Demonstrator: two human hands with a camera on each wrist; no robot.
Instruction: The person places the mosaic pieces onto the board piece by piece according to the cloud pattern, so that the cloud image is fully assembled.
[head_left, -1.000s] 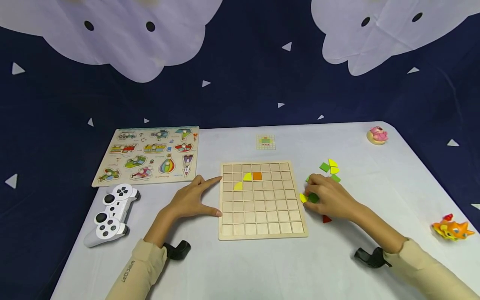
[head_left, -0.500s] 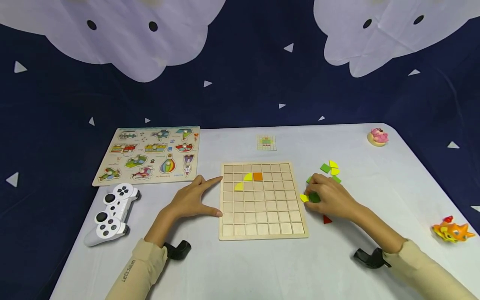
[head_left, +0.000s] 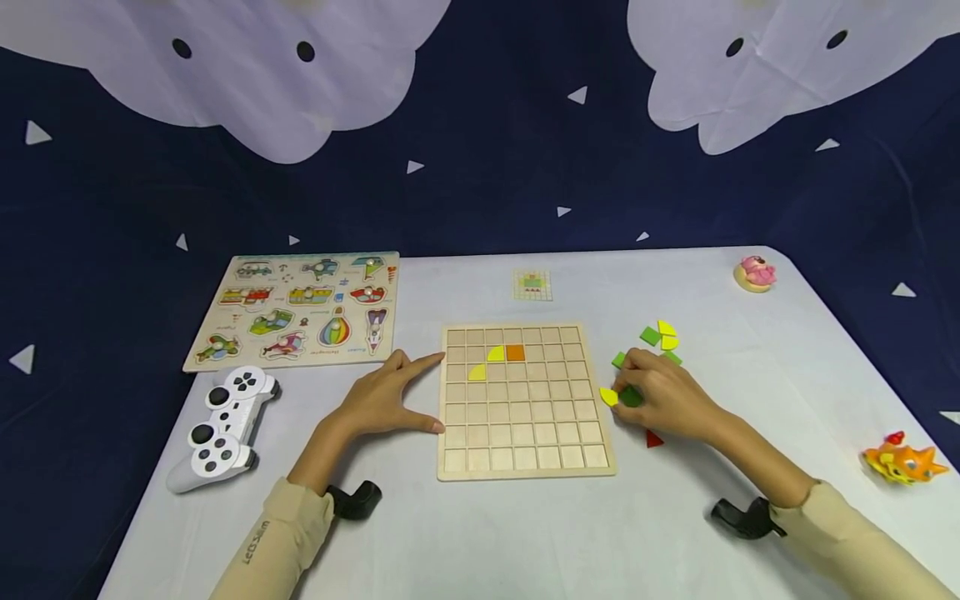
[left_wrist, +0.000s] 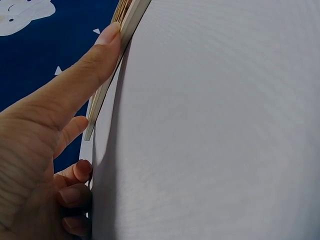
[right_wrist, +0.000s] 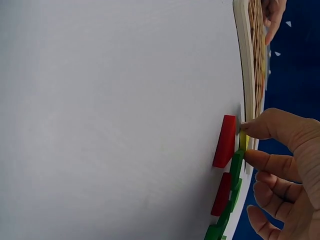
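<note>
We cannot make out the print on the small pattern card (head_left: 532,285) at the far side of the counter (head_left: 675,533), and in the head view the right hand (head_left: 660,396) covers part of the loose tiles beneath it. The wrist views show the grid board (head_left: 525,402) only edge-on, cut off at the frame.

The right hand rests on the counter just right of the board, fingers curled down over the pieces. Thumb and forefinger pinch a yellow tile (head_left: 608,397) that lies close beside the board's right edge; the right wrist view shows the same yellow tile (right_wrist: 243,140) between the fingertips, with a dark green tile (head_left: 630,397) touching the fingers just beside it. A red tile (head_left: 654,439) lies near the wrist, and more green and yellow tiles (head_left: 663,337) lie just beyond the hand.

The left hand (head_left: 386,400) lies relaxed and spread, holding nothing, with forefinger and thumb laid against the board's left edge.

The board holds three pieces in its upper cells: two yellow quarter-rounds (head_left: 485,363) and an orange square (head_left: 515,352), the square touching one quarter-round.

Elsewhere on the counter we see a vehicle puzzle (head_left: 300,308), a white game controller (head_left: 221,425), a pink figure (head_left: 756,272) and an orange toy (head_left: 902,459).
</note>
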